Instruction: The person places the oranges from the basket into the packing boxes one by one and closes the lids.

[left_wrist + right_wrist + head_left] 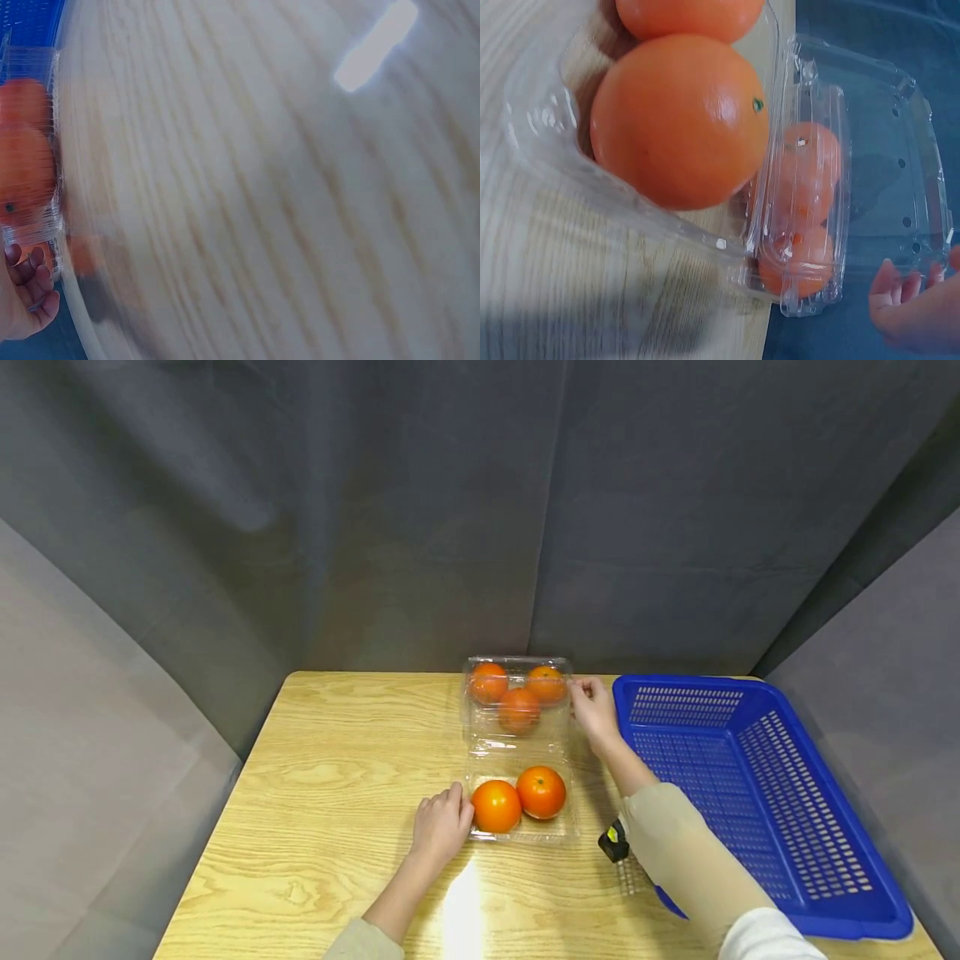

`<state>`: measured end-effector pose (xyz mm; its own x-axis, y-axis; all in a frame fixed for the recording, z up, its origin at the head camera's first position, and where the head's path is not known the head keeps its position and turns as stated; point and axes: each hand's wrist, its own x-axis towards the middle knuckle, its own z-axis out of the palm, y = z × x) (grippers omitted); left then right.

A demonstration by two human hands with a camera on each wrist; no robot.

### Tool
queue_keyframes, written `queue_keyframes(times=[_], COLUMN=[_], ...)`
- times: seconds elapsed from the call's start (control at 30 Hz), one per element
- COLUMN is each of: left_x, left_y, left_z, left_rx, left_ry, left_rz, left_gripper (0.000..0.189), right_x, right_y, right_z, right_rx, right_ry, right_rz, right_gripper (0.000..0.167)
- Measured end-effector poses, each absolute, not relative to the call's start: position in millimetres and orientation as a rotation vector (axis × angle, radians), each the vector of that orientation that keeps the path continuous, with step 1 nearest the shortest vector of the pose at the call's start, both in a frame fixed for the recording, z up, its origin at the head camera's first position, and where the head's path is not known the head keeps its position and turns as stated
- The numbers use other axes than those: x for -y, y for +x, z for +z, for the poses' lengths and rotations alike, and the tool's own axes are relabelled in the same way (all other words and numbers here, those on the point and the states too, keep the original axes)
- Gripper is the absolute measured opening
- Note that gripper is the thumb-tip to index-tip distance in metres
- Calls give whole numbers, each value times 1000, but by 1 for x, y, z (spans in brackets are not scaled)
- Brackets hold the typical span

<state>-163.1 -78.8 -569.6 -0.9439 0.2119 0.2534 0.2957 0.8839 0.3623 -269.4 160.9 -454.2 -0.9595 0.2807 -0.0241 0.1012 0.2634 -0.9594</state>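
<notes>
A clear plastic clamshell (525,752) lies unfolded on the table. In its near half sit two oranges (542,792); three more oranges (519,710) show through clear plastic at the far half. With curled fingers, my left hand (442,822) grips the near half's left edge; in the left wrist view that hand (28,294) is partly cut off. My right hand (594,708) pinches the right edge of the far part. The right wrist view has the lid (885,165) standing up, with the right hand (922,307) at its edge. How the far oranges are enclosed is hard to tell.
A blue plastic basket (750,802) stands at the table's right side, beside my right forearm. Grey curtains (427,527) hang behind the table's far edge. The wooden table top (322,810) extends to the left. A small black device (614,842) is at the right sleeve.
</notes>
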Motion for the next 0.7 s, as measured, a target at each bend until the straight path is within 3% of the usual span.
queue_keyframes(times=[0.53, 0.7], left_x=[79, 79], left_y=[-163, -163], left_z=[-571, -570], left_rx=[2856, 2858], left_ry=[-399, -400], left_rz=[-637, -648], left_gripper=[16, 16], right_x=[-149, -146], right_y=[-243, -233], right_z=[-450, -451], right_rx=[2184, 2095], right_ry=[-543, -536], right_rz=[1930, 1968], right_gripper=[26, 20])
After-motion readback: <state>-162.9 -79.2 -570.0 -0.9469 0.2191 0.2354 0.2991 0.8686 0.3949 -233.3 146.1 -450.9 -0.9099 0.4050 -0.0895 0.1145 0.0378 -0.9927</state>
